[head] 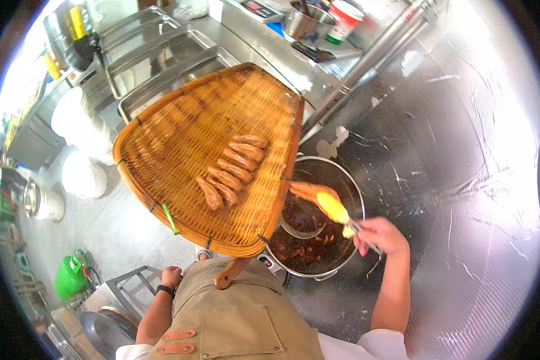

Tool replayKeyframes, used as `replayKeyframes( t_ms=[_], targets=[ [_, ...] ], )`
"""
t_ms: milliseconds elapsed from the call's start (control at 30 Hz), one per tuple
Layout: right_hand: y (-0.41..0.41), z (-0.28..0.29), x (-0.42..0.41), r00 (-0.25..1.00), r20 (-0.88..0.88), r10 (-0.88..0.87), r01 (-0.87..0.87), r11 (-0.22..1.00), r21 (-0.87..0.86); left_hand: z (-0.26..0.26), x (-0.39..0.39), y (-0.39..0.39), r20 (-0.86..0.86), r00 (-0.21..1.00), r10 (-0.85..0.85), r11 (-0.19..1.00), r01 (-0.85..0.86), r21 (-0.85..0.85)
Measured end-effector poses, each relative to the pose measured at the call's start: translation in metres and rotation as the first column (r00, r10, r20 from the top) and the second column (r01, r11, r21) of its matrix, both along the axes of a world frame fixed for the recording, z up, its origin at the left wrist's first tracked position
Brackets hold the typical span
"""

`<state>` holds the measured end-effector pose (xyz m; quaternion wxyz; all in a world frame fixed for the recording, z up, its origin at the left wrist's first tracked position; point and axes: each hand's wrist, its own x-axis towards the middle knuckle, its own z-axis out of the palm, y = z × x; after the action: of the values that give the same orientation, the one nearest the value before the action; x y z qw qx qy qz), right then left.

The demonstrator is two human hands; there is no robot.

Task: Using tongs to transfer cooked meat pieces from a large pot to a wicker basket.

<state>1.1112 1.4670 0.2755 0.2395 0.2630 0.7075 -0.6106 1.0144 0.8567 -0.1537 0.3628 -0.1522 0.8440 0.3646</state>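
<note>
My right hand (382, 236) holds metal kitchen tongs with yellow tips (332, 207). The tips grip a brown piece of cooked meat (308, 191) above a large steel pot (362, 198) of dark broth, near the basket's right rim. A woven bamboo basket (175, 148) spans the middle of the view. On its weave lies a row of several glossy brown meat pieces (234, 171); their exact kind is unclear. Down at my left side, my left hand (172, 276) has its fingers curled and shows nothing in them. A wooden handle (227, 274) sticks out under the basket's near edge.
A round metal rim (303, 234) sits inside the pot. Steel rails (342, 90) rise beyond it beside a metal-covered surface (432, 180). Rectangular steel basins (184, 58) lie behind the basket. White buckets (84, 174) and a green gas cylinder (70, 274) stand on the floor at left.
</note>
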Motion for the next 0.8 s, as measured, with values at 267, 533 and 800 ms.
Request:
replayKeyframes(
  t_ms=[267,533,800],
  targets=[
    [-0.035,-0.065,-0.300,0.895,-0.119,0.430,-0.278,0.745,0.606,0.014,0.033,-0.028,0.134,0.926,0.354,0.927,-0.366,0.081],
    [-0.040,-0.057,-0.362,0.645,0.552,0.529,-0.609,-0.081,0.789,0.008,0.110,-0.064,0.068,0.865,0.497,0.868,-0.497,-0.017],
    [-0.046,0.033,-0.254,0.837,0.339,0.429,-0.366,-0.022,0.930,-0.031,0.122,-0.090,0.068,0.998,-0.009,0.975,0.024,-0.222]
  ],
)
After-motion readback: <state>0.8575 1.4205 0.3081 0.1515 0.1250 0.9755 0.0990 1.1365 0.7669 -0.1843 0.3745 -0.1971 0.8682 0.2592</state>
